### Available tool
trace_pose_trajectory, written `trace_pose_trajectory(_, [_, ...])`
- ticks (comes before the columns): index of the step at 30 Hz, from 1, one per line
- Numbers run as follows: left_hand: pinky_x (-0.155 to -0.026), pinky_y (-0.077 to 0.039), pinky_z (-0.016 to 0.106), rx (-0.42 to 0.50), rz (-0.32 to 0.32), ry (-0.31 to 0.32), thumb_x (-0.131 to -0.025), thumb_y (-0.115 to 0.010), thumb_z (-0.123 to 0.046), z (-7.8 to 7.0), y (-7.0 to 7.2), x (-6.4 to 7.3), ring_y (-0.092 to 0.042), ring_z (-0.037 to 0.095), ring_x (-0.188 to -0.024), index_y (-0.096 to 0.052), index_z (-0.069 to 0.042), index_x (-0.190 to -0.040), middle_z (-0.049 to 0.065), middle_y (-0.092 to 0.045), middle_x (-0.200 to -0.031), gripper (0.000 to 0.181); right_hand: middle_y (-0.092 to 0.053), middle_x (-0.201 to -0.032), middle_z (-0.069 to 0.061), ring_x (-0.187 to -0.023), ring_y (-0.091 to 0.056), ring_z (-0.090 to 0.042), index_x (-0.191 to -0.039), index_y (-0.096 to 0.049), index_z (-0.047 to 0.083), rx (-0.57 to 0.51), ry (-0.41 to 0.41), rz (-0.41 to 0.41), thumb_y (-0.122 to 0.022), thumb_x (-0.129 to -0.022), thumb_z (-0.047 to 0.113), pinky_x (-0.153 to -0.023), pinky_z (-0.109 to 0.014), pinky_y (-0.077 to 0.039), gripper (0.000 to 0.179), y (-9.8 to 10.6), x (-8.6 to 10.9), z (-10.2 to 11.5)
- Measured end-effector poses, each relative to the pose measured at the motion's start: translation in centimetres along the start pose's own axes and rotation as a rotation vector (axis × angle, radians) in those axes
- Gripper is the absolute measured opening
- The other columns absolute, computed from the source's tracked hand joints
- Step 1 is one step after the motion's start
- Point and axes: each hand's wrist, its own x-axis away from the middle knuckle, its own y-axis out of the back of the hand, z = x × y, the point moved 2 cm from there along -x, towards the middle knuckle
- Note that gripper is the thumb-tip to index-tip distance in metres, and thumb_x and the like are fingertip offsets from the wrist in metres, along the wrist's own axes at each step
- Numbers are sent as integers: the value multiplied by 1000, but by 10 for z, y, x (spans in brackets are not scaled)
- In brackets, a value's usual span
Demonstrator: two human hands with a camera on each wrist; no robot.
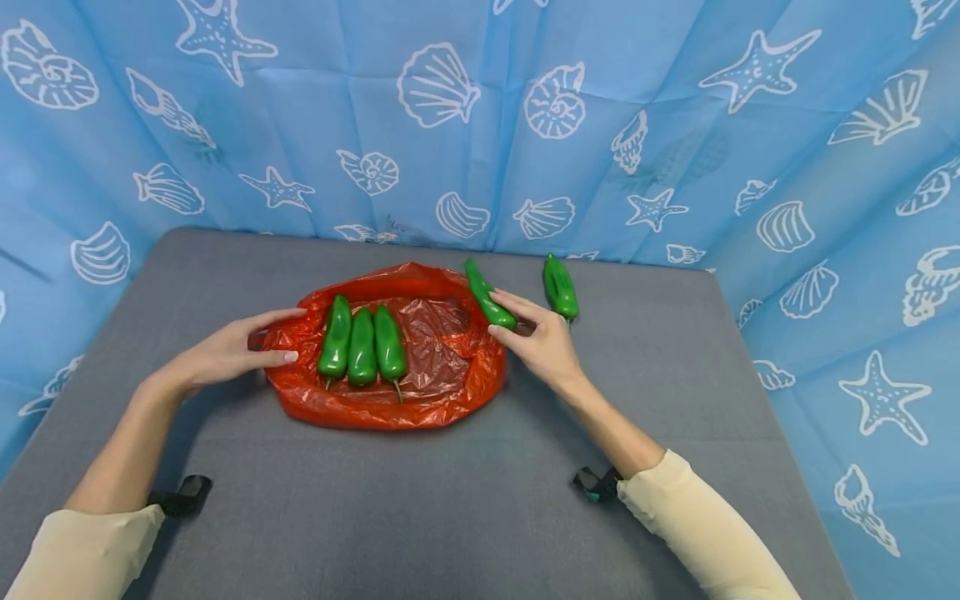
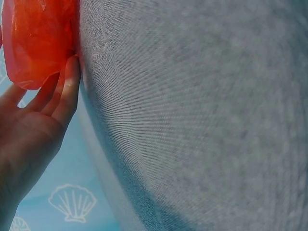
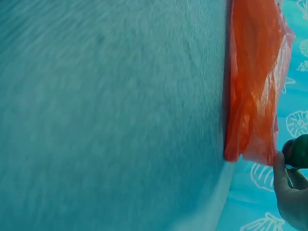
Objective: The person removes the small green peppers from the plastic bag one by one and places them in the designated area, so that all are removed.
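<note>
A red plastic bag (image 1: 390, 415) lies on the table with its mouth spread wide and its edge rolled into a rim. Inside, on the left side, three glossy green chili peppers (image 1: 362, 346) lie side by side. My left hand (image 1: 225, 354) rests against the bag's left rim, thumb and fingers spread and fairly straight. My right hand (image 1: 543, 346) pinches another green chili pepper (image 1: 487, 296) between thumb and fingers over the bag's right rim. In the right wrist view that pepper (image 3: 297, 151) shows above the fingers, beside the bag (image 3: 255, 86).
One more green chili pepper (image 1: 560, 287) lies near the table's back edge, just beyond my right hand. The table (image 1: 420, 517) has a grey cloth surface. A blue curtain (image 1: 480, 150) with white shell and starfish prints hangs behind and along its sides.
</note>
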Motion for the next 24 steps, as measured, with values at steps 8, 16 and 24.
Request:
trace_pose_trajectory(8, [-96,-43,55,-14,6,-7,-97,-63,-38,-1,0,2,-41,40,-130,-28,-16,-157,24,-34,-153,73,-53,-144,-17,-125,-57,-28,-134,-61,1,25,-55,-38,-72,-89,2,-97,-43,-51,46,19,3,18])
trace_pose_trajectory(16, [-102,-37,66,-12,16,13,-96,-64,-41,-1,1,2,-35,43,-135,-29,-17,-157,24,-30,-155,74,-53,-143,-19,-121,-59,-32,-134,-61,-1,90,-71,-73,-72,-89,0,-93,-42,-53,46,38,9,31])
trace_pose_trajectory(24, [-102,-37,63,-13,19,20,-96,-64,-43,-2,2,1,-37,41,-133,-29,-19,-157,23,-31,-156,74,-53,-143,-17,-115,-61,-34,-137,-59,3,163,-86,-95,-72,-90,4,-82,-16,-51,48,52,10,34])
